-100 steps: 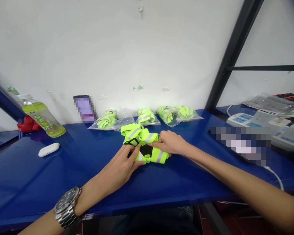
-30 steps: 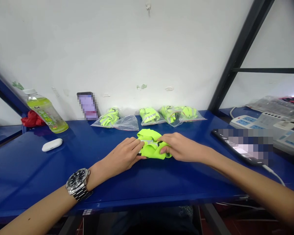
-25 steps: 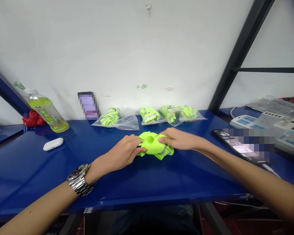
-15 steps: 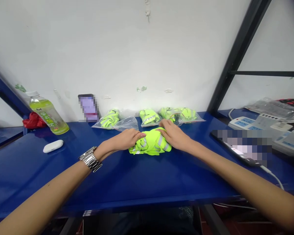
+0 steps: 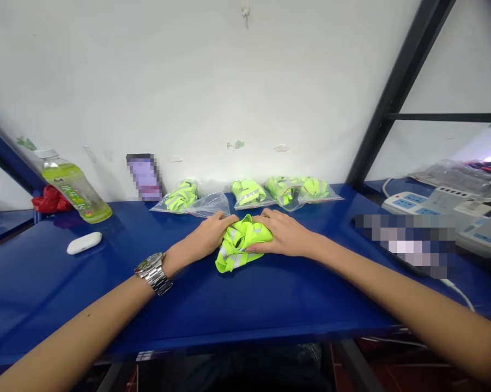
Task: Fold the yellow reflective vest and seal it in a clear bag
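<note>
Your left hand (image 5: pixel 206 238) and right hand (image 5: pixel 280 235) press on a bright yellow-green vest (image 5: pixel 237 246) from both sides, fingers curled around it. The vest sits bunched up in the middle of the blue table (image 5: pixel 270 305). At the far edge lie clear bags (image 5: pixel 249 194), each with a folded vest inside. Far left, a tilted bottle (image 5: pixel 70 186) holds a yellow-green drink; its label is too small to read.

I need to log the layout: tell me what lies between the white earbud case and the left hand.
In the head view, only bare blue table lies between the white earbud case and the left hand, which presses the neon-yellow reflective vest.
</note>
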The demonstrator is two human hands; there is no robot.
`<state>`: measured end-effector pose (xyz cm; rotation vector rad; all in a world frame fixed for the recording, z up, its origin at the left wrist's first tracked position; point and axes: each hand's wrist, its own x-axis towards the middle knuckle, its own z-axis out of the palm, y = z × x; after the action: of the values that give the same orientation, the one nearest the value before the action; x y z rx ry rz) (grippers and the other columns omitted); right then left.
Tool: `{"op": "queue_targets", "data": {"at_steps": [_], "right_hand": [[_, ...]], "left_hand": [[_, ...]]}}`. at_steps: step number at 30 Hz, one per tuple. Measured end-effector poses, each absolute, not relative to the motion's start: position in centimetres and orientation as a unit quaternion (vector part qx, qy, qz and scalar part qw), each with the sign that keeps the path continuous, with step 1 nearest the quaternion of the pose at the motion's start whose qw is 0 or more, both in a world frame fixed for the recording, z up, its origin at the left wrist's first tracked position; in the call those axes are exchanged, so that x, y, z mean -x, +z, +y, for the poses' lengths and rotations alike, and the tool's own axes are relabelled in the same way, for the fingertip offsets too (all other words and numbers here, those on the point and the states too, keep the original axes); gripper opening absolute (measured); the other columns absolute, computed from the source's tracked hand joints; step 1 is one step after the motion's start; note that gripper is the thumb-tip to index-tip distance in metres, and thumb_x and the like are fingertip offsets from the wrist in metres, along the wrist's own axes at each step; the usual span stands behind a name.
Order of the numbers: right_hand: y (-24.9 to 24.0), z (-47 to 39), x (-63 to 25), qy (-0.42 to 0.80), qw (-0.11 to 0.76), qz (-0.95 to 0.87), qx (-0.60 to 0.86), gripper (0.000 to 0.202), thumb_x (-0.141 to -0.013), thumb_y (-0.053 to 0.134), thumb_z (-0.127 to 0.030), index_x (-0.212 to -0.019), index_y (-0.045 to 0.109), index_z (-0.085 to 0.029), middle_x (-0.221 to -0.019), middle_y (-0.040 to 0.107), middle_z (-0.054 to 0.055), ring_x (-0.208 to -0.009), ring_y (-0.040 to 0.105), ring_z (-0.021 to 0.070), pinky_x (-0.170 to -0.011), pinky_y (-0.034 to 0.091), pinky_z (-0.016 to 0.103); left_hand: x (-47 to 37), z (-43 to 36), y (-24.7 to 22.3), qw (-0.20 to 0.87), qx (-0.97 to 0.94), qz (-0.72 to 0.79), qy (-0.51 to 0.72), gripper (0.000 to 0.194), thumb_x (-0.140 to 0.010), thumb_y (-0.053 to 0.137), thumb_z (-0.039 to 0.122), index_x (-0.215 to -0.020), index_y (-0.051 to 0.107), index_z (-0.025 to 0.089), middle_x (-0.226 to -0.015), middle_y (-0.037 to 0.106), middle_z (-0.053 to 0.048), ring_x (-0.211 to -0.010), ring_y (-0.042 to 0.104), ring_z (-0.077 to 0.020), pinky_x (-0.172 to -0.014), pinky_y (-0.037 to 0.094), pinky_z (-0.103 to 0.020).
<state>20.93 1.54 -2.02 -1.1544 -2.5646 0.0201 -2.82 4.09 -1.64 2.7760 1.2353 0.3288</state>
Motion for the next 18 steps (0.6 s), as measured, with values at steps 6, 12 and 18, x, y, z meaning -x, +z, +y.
{"op": "queue_targets", "data": {"at_steps": [6,12,18], "right_hand": [[-1.9,1.9,-21.4,0.009,0.159,-0.916,0.369,0.067,-0.082,0.046,-0.071,-0.122,0.054,-0.017,-0.095,0.053,0.010,-0.081,0.053,0.0234,-0.069,0.042,0.034],[-2.4,2.4,-21.4,0.024,0.175,-0.916,0.359,0.058,-0.083,0.050,-0.067,-0.111,0.059,-0.017,-0.089,0.055,0.008,-0.075,0.053,0.0213,-0.064,0.036,0.029],[-2.5,2.1,-20.9,0.097,0.222,-0.879,0.410,0.054,-0.080,0.050,-0.071,-0.094,0.059,-0.019,-0.082,0.064,0.004,-0.072,0.057,0.0202,-0.061,0.032,0.028]], "left_hand": [[2.4,2.2,0.9,0.166,-0.904,0.370,0.138,0.046,-0.098,0.027,0.038,-0.141,0.037,0.023,-0.138,0.051,-0.010,-0.120,0.052,-0.0238,-0.096,0.043,-0.037],[0.6,1.2,2.0,0.108,-0.931,0.348,0.004,0.089,-0.074,0.062,0.057,-0.144,0.024,0.018,-0.120,0.056,-0.016,-0.104,0.056,-0.0314,-0.081,0.045,-0.037],[-0.7,2.3,1.4,0.010,-0.932,0.361,-0.035,0.053,-0.071,0.058,0.021,-0.121,0.042,0.017,-0.086,0.058,-0.009,-0.069,0.057,-0.0227,-0.054,0.037,-0.027]]}}
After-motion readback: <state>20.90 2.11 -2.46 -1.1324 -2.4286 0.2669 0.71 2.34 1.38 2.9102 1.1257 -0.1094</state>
